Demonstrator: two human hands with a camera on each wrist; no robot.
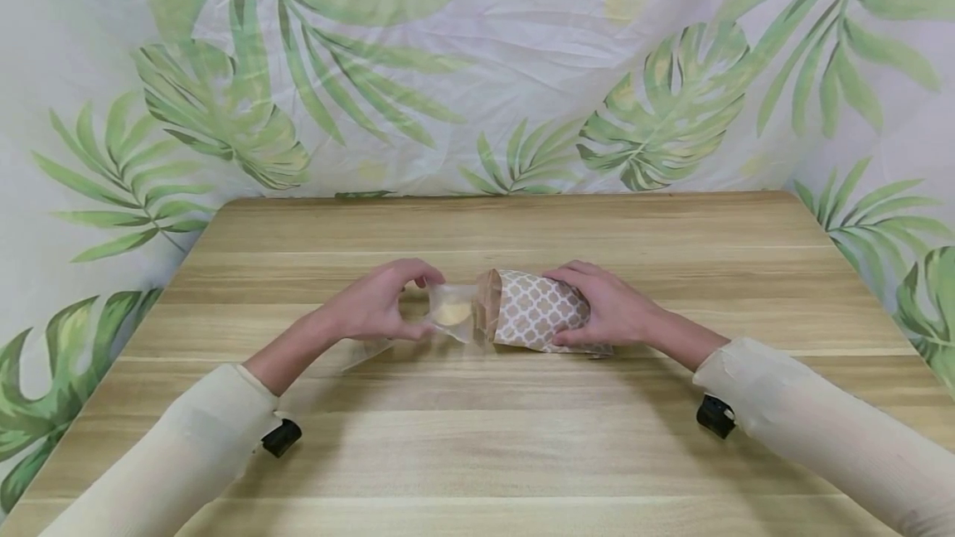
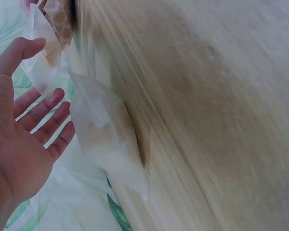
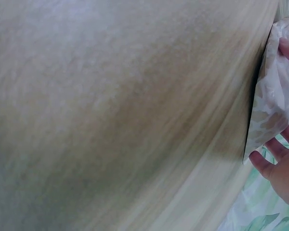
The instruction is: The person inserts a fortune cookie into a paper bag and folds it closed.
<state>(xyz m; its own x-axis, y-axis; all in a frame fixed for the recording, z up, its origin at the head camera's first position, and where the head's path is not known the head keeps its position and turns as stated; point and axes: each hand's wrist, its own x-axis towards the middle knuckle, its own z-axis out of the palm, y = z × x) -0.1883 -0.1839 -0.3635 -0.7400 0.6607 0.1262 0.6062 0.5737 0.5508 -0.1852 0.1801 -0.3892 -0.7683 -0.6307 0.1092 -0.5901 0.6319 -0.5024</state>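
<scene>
My left hand (image 1: 380,302) holds a small clear plastic packet (image 1: 452,310) by its edges, thumb on the near side and fingertips on the far side. Something pale yellow and rounded shows inside it. The packet lies right at the mouth of a brown paper bag (image 1: 533,309) with a white lattice print, which is on its side. My right hand (image 1: 615,309) grips the bag's closed end, thumb and fingers on opposite sides. In the left wrist view a second translucent packet (image 2: 103,127) is beside my left fingers; its contents are blurred. The bag's inside is hidden.
The wood-grain table (image 1: 477,446) extends around both hands. Behind it hangs a white cloth (image 1: 522,65) with green leaf prints. A small black device (image 1: 282,437) sits under the left sleeve, another (image 1: 716,416) under the right.
</scene>
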